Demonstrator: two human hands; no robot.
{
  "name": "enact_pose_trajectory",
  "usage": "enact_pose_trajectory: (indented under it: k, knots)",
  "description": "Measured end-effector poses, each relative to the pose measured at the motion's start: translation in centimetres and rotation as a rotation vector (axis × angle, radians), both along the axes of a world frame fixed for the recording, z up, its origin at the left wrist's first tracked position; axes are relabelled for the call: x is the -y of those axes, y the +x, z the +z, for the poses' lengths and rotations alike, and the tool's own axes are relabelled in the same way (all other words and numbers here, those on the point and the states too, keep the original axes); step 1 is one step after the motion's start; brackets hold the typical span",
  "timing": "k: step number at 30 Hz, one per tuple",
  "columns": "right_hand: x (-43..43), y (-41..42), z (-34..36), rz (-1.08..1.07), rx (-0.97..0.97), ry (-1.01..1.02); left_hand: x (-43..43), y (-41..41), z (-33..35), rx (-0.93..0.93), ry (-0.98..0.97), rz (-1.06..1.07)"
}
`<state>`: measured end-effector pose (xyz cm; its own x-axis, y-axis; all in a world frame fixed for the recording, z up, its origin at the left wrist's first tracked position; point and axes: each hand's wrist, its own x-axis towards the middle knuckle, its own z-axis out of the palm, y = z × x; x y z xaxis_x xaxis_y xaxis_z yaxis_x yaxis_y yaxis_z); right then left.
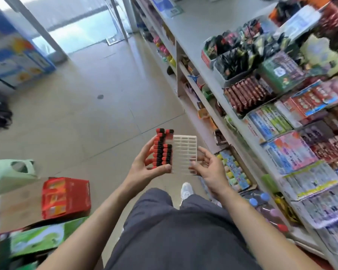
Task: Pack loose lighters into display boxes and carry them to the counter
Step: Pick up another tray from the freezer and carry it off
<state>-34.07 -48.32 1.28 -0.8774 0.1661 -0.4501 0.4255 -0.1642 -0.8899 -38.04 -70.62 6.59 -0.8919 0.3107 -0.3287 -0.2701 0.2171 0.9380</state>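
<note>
Where the lighters (163, 151) are: red-and-black rows in the white grid tray (184, 152), on the half the left hand (144, 168) grips.
Left hand: thumb and fingers clamped round that filled side.
Right hand (209, 168): loosely curled at the tray's empty corner; hold cannot be told.

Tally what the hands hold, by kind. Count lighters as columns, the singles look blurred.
tray: 1
lighter columns: 2 (single lighters too blurred to count)
Total: 3
</note>
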Motion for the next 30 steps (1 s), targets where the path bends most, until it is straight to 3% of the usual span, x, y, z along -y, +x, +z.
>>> enact_pose_trajectory:
  k: [12, 22, 30]
  knots:
    - [-1.1, -18.0, 0.5, -0.014, 0.01, 0.075, -1.2, -17.5, -1.0, 0.066, 0.105, 0.046]
    - [-1.6, -32.3, 2.3, -0.311, 0.015, 0.209, -3.5, -38.8, -0.9, -0.01, 0.137, -0.346]
    - [-9.0, -40.1, 4.2, -0.563, -0.009, 0.257, -14.4, -49.3, -0.3, -0.119, 0.173, -0.376]
